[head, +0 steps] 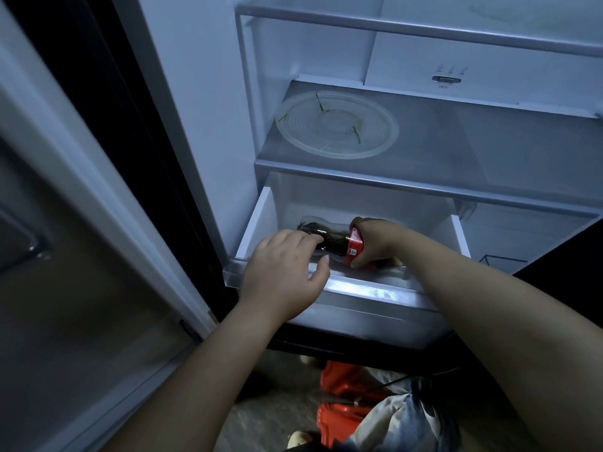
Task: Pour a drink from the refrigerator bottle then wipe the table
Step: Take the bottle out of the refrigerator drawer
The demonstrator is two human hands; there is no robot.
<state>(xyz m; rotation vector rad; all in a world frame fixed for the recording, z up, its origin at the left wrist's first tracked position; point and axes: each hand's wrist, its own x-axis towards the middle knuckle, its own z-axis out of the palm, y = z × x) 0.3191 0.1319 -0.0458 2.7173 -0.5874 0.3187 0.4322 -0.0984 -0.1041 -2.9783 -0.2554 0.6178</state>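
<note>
Lower centre: right hand [375, 236] grips the lying bottle [329, 238] at its red label [355, 246] — rigid, likely heavy, perhaps cold-slick; left hand [287, 272] spread alongside.

bottle [326, 238] in drawer [257, 220], plate [336, 125] on shelf [489, 141] above

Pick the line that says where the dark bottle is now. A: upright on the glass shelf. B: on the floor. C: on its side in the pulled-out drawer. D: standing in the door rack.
C: the bottle lies on its side in the open drawer, the right hand gripping its red label.
</note>
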